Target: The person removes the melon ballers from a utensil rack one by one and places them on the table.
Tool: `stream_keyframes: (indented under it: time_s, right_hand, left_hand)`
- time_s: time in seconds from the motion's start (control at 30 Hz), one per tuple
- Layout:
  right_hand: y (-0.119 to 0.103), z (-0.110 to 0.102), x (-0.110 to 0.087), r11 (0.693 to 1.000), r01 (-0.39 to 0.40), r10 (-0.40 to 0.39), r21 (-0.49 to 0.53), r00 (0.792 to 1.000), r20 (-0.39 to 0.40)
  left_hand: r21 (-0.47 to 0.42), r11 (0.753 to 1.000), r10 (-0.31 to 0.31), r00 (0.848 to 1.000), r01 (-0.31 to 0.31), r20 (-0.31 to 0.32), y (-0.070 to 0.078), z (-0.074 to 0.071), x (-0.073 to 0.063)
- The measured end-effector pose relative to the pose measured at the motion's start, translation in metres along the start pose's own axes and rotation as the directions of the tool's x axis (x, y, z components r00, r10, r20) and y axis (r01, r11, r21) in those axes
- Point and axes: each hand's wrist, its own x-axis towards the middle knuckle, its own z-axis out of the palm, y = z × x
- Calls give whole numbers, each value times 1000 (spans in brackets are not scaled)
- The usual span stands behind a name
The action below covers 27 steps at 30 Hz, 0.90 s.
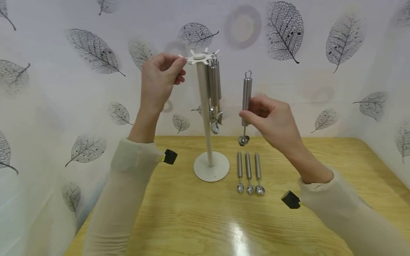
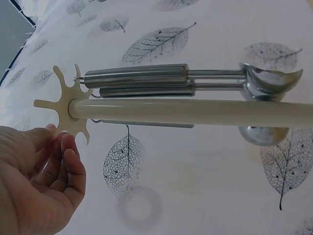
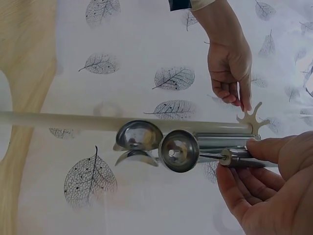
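A white utensil stand [image 1: 204, 106] with a round base and a star-shaped hook top [image 2: 63, 106] stands upright on the table. My left hand [image 1: 161, 76] pinches one prong of that top between thumb and fingertips. Several steel scoops [image 1: 214, 85] hang from its far and right-hand hooks, bowls down. To the right of the stand, my right hand [image 1: 273, 119] grips a steel melon baller [image 1: 246, 92] by its handle, loop up and bowl down. Its round bowl [image 3: 179, 151] shows a small hole in the right wrist view, overlapping the hanging scoops there.
Three smaller melon ballers [image 1: 248, 167] lie side by side on the wooden table [image 1: 179, 213], right of the stand's base [image 1: 211, 176], with their bowls toward me. A wall covering with leaf prints [image 1: 285, 30] rises behind the table.
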Motion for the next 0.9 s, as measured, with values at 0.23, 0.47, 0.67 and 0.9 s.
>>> stream_keyframes:
  time_s: [0.23,0.47,0.67,0.9]
  right_hand:
    - [24,-24,-21,993,-93,93,-74,996,-3]
    - [45,-37,-40,983,-152,155,-98,988,21]
    - [54,-45,-51,978,-169,173,-125,985,18]
    - [66,-52,-60,970,-191,195,-149,981,13]
  left_hand:
    - [-5,1000,5,1000,-5,0,0,0,0]
    - [0,1000,6,1000,-6,-1,0,0,-1]
    - [-6,1000,-2,1000,2,2,0,0,0]
    - [-14,1000,-9,1000,9,3,-1,0,0]
